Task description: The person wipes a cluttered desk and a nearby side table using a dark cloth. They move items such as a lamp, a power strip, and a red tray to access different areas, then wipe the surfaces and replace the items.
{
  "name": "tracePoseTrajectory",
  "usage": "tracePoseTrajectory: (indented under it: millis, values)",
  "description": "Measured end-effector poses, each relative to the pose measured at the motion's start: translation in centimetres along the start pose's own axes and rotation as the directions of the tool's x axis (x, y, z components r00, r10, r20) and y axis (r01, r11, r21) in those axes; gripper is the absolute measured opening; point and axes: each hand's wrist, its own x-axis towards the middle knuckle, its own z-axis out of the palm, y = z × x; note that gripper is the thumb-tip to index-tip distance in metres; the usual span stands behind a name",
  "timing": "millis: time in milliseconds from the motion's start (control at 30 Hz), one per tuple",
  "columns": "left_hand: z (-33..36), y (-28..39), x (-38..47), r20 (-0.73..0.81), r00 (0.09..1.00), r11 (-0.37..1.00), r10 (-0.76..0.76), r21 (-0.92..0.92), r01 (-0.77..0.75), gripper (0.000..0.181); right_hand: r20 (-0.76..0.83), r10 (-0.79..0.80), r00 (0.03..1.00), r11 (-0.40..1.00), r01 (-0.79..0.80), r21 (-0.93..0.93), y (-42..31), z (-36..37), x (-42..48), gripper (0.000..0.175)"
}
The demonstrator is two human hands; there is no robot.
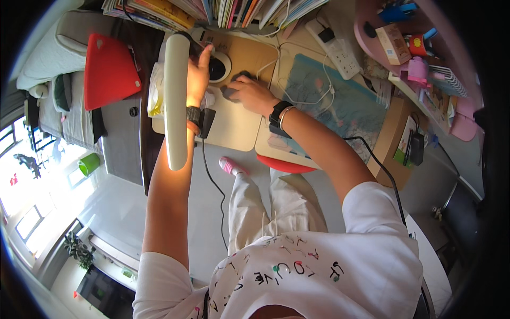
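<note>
My left hand is beside the upper part of a long white lamp head, which hides part of the hand; its thumb points up near a round lamp base with a dark centre. Whether its fingers grip anything cannot be told. My right hand rests on a dark grey cloth or soft item on the light wooden desk. The fingers are bent over this item. Both wrists wear dark bands with black boxes, and black cables run down from them.
Books line the desk's back. A white power strip with cables lies beside a teal illustrated mat. A pink shelf and a cardboard box stand right. A red chair back and a yellow-white packet are left.
</note>
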Motion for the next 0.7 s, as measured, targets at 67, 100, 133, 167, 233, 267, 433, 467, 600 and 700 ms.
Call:
tracePoseTrajectory:
  millis: [67, 100, 133, 167, 233, 267, 433, 467, 600, 700]
  values:
    - [-0.1, 0.1, 0.1, 0.022, 1.0, 0.999, -0.006, -0.044, 0.007, 0.038, 0.005, 0.187, 0.982, 0.979, -0.186, 0.077, 1.4, -1.3, 1.0, 0.024]
    - [0.0, 0.1, 0.2, 0.045, 0.998, 0.997, -0.036, -0.064, 0.039, 0.037, 0.023, 0.269, 0.963, 0.956, -0.269, 0.119, 2.2, -1.9, 2.7, 0.024]
    - [0.1, 0.0, 0.2, 0.035, 0.999, 0.999, -0.006, -0.054, 0.008, 0.037, -0.359, 0.279, 0.891, 0.96, -0.243, 0.142, 2.3, -1.9, 4.4, 0.026]
    - [0.2, -0.1, 0.1, 0.027, 1.0, 0.999, 0.005, -0.047, -0.004, 0.038, -0.451, 0.325, 0.831, 0.926, -0.182, 0.331, 3.1, -2.4, 6.7, 0.031]
    - [0.4, -0.3, -0.1, 0.023, 1.0, 0.997, 0.009, -0.071, -0.007, 0.039, -0.19, 0.413, 0.89, 0.766, -0.227, 0.602, 2.7, -1.9, 8.8, 0.04]
    - [0.6, -0.3, -0.1, 0.023, 1.0, 0.994, 0.012, -0.106, -0.009, 0.04, -0.265, 0.433, 0.862, 0.801, -0.233, 0.551, 2.4, -1.3, 8.6, 0.044]
    - [0.1, 1.5, -0.9, -0.084, 0.995, 0.998, 0.061, 0.003, -0.061, 0.048, -0.208, 0.266, 0.941, 0.959, -0.237, 0.154, 1.2, 0.7, 0.0, 0.045]
    - [-0.4, 1.9, -1.3, -0.078, 0.996, 0.991, 0.045, -0.12, -0.054, 0.043, -0.1, 0.24, 0.966, 0.968, -0.23, 0.1, 0.9, 0.6, -1.1, 0.038]
    - [-1.8, 2.7, -2.0, -0.064, 0.993, 0.987, 0.097, -0.122, -0.104, 0.051, -0.114, 0.435, 0.893, 0.843, -0.36, 0.4, 0.1, -2.3, -2.2, 0.04]
    - [-3.8, 0.6, -3.9, -0.114, 0.95, 0.949, 0.289, 0.164, -0.269, 0.082, -0.086, 0.589, 0.804, 0.74, -0.493, 0.458, -2.4, -4.3, -2.5, 0.044]
